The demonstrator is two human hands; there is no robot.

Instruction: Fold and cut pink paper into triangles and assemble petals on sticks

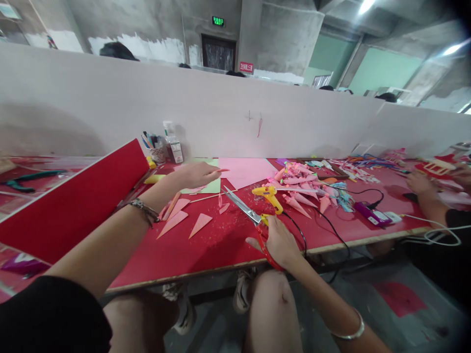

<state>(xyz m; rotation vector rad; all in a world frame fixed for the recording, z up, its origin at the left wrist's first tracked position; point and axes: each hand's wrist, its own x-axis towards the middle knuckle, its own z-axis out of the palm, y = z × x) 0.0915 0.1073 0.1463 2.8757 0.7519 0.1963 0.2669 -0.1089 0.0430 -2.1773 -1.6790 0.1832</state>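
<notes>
My right hand (281,240) is closed around the red handles of a pair of scissors (245,208). The blades point up and left over the red tabletop, slightly parted. Above the table, farther left, my left hand (196,175) pinches a thin pink piece (223,170) at its fingertips. Pink sheets (246,171) and a green sheet (211,185) lie beneath and beyond it. Cut pink triangles (200,224) rest on the table nearer to me. Just right of the blades is a yellow hot glue gun (268,193).
A heap of pink cones (298,181) lies right of the glue gun. Cables run past a purple power strip (372,214). At left, a red board (81,201) leans at a slant. A pen cup (157,153) and bottle (173,146) stand behind. A co-worker's hand (423,184) is at right.
</notes>
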